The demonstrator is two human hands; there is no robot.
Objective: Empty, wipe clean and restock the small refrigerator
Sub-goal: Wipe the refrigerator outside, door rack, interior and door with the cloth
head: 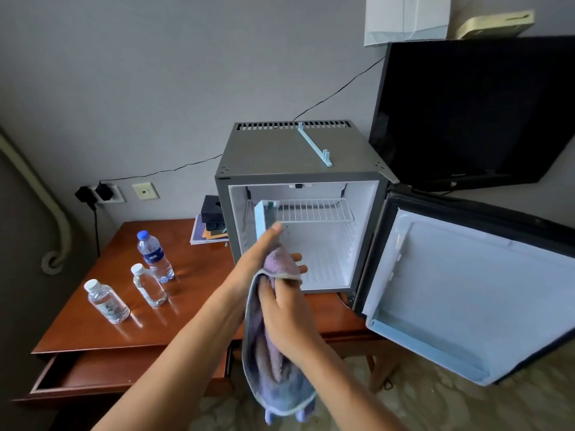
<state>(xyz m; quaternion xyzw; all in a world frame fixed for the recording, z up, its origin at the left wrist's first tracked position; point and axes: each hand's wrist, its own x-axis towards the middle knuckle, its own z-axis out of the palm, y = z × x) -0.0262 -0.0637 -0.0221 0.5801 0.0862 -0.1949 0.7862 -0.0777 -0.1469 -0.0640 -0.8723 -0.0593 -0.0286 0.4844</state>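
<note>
Head view. A small refrigerator [298,209] stands on a wooden surface [193,306] with its door [466,293] swung fully open to its right. The cabinet is grey outside and white inside, and only a white wire shelf [314,209] shows in its upper half. A pale blue plastic rail [314,144] lies loose on top of the refrigerator.

In front of the refrigerator opening, the left hand [264,253] holds a second pale blue plastic piece [263,219] upright, its thumb against the piece; how the other fingers lie behind the cloth is not clear. The right hand [286,312] grips a lilac cloth [277,353], with fingers curled into its upper fold while the rest hangs below the hands.

Judged handling: the cloth is soft, light and limp, best bunched in the palm so a padded face meets the part. The plastic piece looks light, stiff and thin, probably brittle at its clips; it is best held by one end, leaving its length free for wiping. The wire shelf seems rigid but loosely seated.

Three water bottles [146,275] stand on the surface to the left of the refrigerator, well apart from it: clear, capped, likely smooth, best taken round the body. A dark television [473,113] stands behind and to the right of the refrigerator.
</note>
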